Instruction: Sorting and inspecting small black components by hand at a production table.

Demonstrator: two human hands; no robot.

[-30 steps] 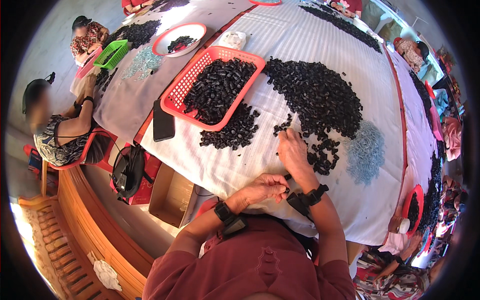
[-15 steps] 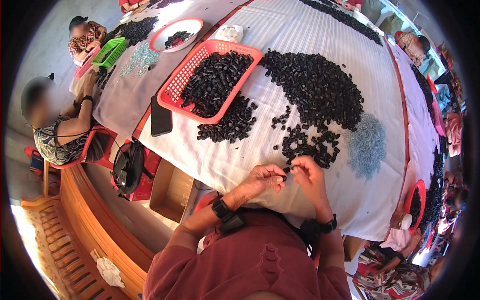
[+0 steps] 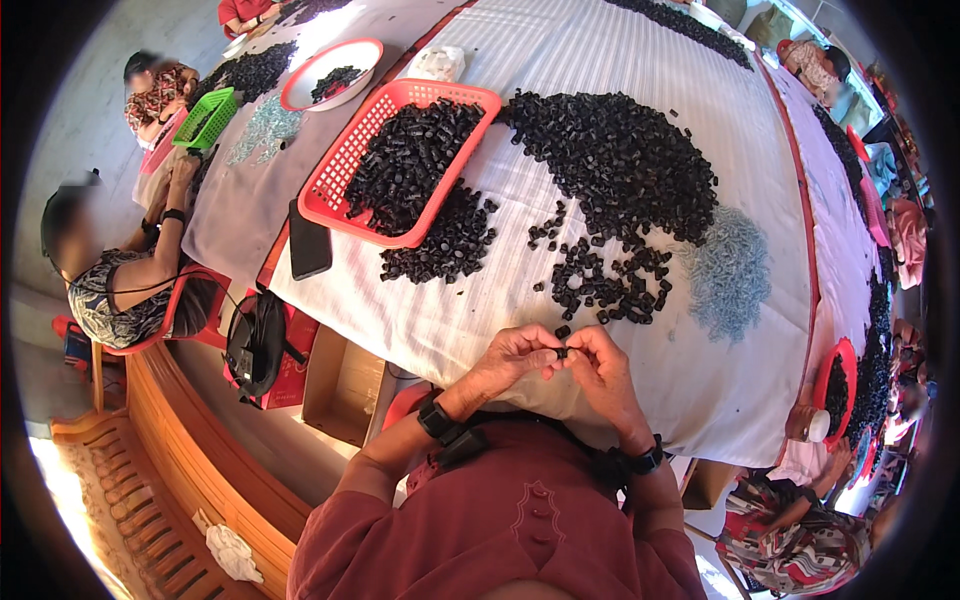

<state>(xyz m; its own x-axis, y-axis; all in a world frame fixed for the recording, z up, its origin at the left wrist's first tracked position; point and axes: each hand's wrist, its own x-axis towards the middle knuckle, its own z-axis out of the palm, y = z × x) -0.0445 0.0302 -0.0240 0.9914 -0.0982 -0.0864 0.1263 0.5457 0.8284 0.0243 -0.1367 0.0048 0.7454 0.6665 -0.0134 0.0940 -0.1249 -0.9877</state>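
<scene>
My left hand [image 3: 515, 358] and my right hand [image 3: 600, 368] meet over the near edge of the white-covered table. Between their pinched fingertips is a small black plastic piece [image 3: 561, 352], held from both sides. Its exact shape is partly hidden by the fingers. Just beyond my hands lie loose black pieces [image 3: 590, 285], which lead back to a large heap of the same pieces [image 3: 610, 160]. Beside them on the right is a pile of small pale-blue translucent pieces [image 3: 730, 270].
A red plastic basket [image 3: 315, 205] full of black pieces stands left of the heap, more pieces beside it. A black phone [image 3: 310, 243] lies at the table's left edge. Other people sit around the tables. A wooden bench [image 3: 130, 490] and a cardboard box [image 3: 345, 385] are at lower left.
My hands have come together, my right hand moving left until both sets of fingertips meet on the black piece. The view has shifted slightly.
</scene>
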